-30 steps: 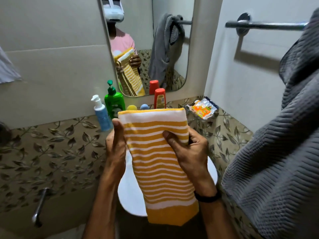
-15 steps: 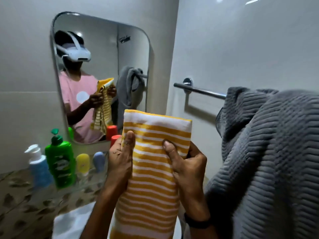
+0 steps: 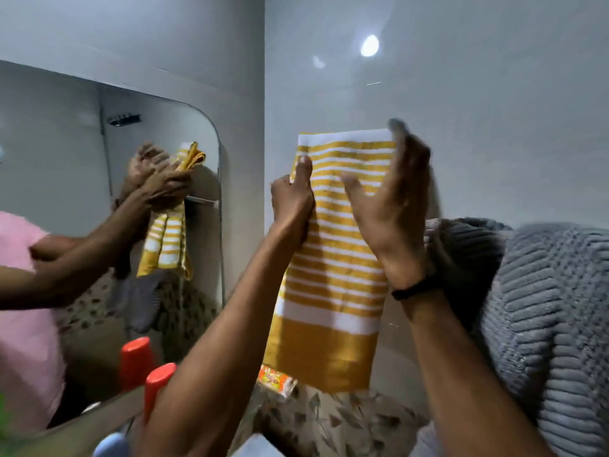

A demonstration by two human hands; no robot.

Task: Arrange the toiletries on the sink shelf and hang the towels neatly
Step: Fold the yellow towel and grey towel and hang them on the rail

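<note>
A folded yellow-and-white striped towel [image 3: 336,258] hangs upright against the right wall, raised to head height. My left hand [image 3: 291,199] grips its left edge, thumb pointing up along the cloth. My right hand [image 3: 389,219] is at the towel's right edge with fingers stretched upward and thumb spread over the stripes; it is motion-blurred. A grey ribbed towel [image 3: 543,308] is bunched close on the right. The towel rail is hidden behind the towels. An orange-capped bottle [image 3: 161,377] stands on the shelf below.
The mirror [image 3: 82,192] on the left wall reflects my arms and the striped towel. An orange packet [image 3: 276,380] lies on the leaf-patterned ledge [image 3: 329,420] below the towel. A pale blue bottle top [image 3: 112,446] shows at the bottom edge.
Both hands have lifted the striped towel up and to the right, towards the wall beside the grey towel. My right hand has loosened from a grip to spread fingers.
</note>
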